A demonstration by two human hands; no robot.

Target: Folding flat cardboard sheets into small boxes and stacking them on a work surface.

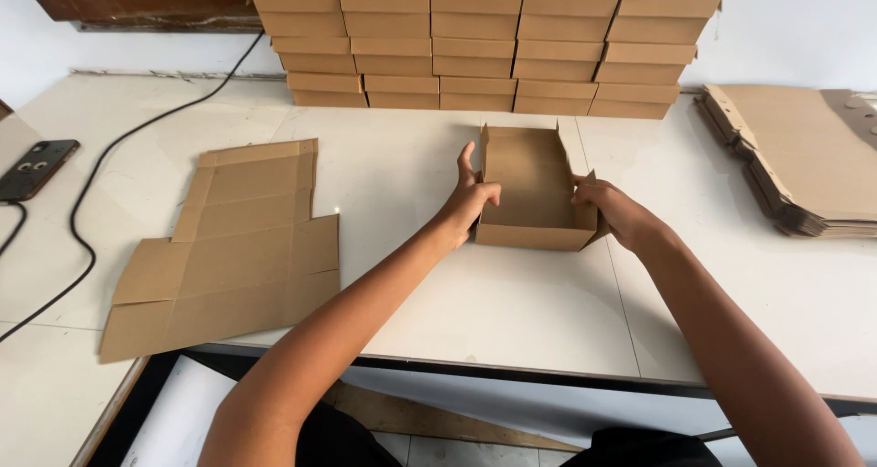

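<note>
A brown cardboard box (530, 188), partly folded with its top open, sits on the white table (493, 302) in front of me. My left hand (468, 202) grips its left wall, fingers over the rim. On the opposite wall, my right hand (614, 209) holds the near corner. The box's far flaps stand upright.
A flat unfolded cardboard blank (233, 248) lies at the left. Finished folded boxes (484, 42) are stacked in rows at the back. A pile of flat blanks (804, 156) lies at the right. A dark phone (35, 167) and a black cable (91, 184) are at the far left.
</note>
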